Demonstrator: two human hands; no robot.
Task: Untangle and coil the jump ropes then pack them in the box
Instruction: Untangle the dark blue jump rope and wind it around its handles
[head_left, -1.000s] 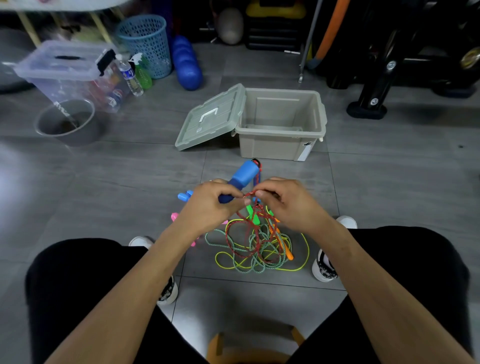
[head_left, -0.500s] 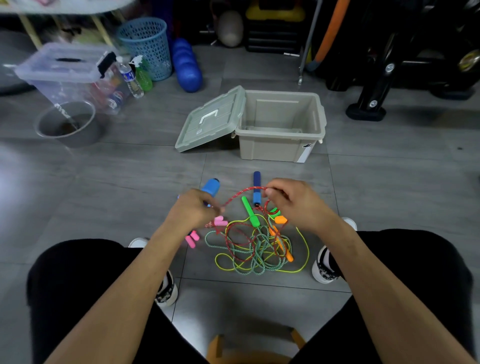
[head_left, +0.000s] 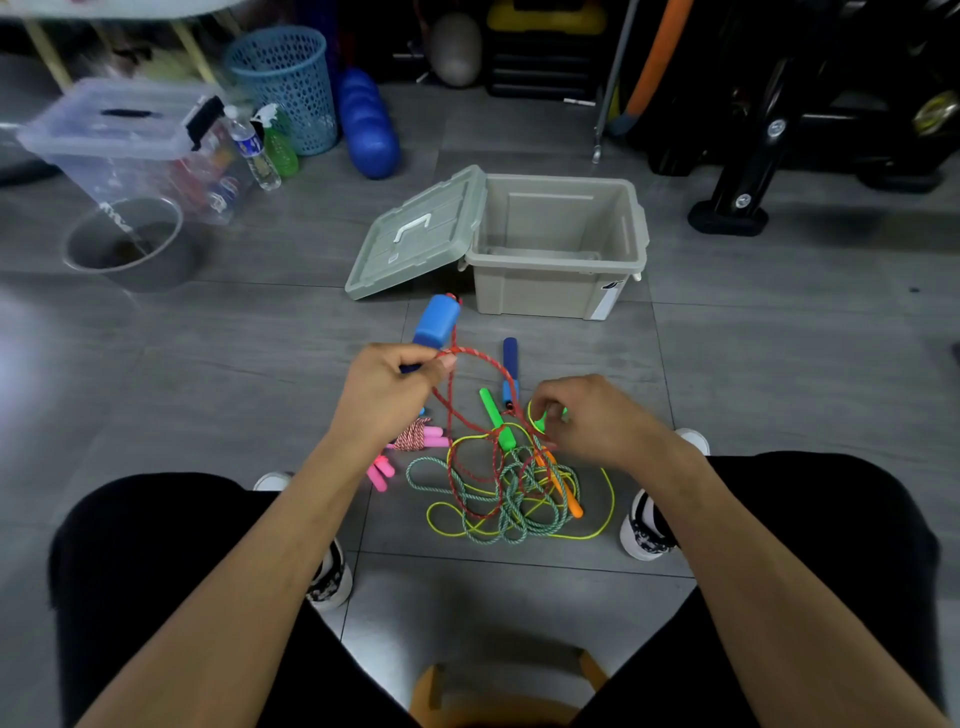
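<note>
Seated over a grey tiled floor (head_left: 208, 364) in a cluttered gym room, a person's left hand (head_left: 387, 395) grips a blue foam handle (head_left: 436, 322) and red braided rope (head_left: 467, 405), apparently to draw it free, while the right hand (head_left: 587, 415) pinches into the tangled pile of coloured jump ropes (head_left: 509, 493) before the open beige plastic box (head_left: 556, 244).

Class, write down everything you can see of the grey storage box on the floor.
The storage box looks like grey-beige moulded plastic, rectangular with a thick rim. It stands upright and open on the tiled floor, beyond the tangled ropes; what shows of its inside looks bare. A white label sits at its front right corner. Its lid, with a white handle, leans tilted against its left side. Neither hand touches it.
</note>
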